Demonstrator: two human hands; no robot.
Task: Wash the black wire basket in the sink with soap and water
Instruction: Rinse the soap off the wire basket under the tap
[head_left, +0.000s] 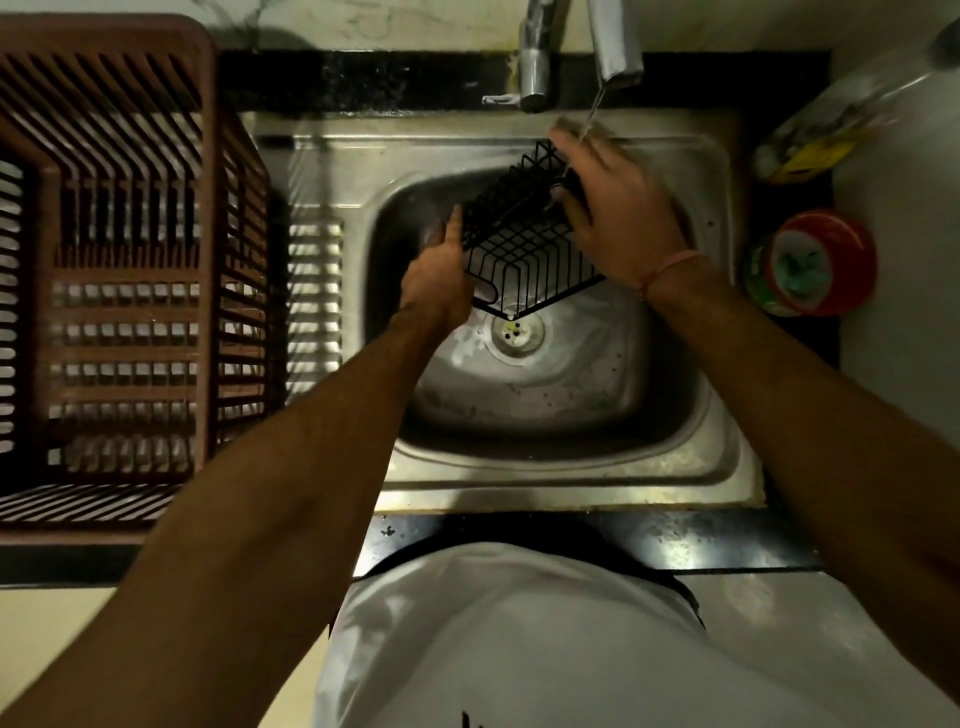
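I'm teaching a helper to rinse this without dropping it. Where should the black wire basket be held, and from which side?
Probably by the thick rim wire, one hand on each opposite edge. The black wire basket is tilted over the sink, so the left hand holding its left edge steadies it, while the right hand takes the upper right edge near the water stream.

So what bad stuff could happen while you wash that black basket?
The black wire basket is tilted above the sink bowl, held by the left hand and right hand; wet, it might slip and drop onto the drain. Water from the tap lands near the right hand's fingers and could splash onto the counter by the red tub.
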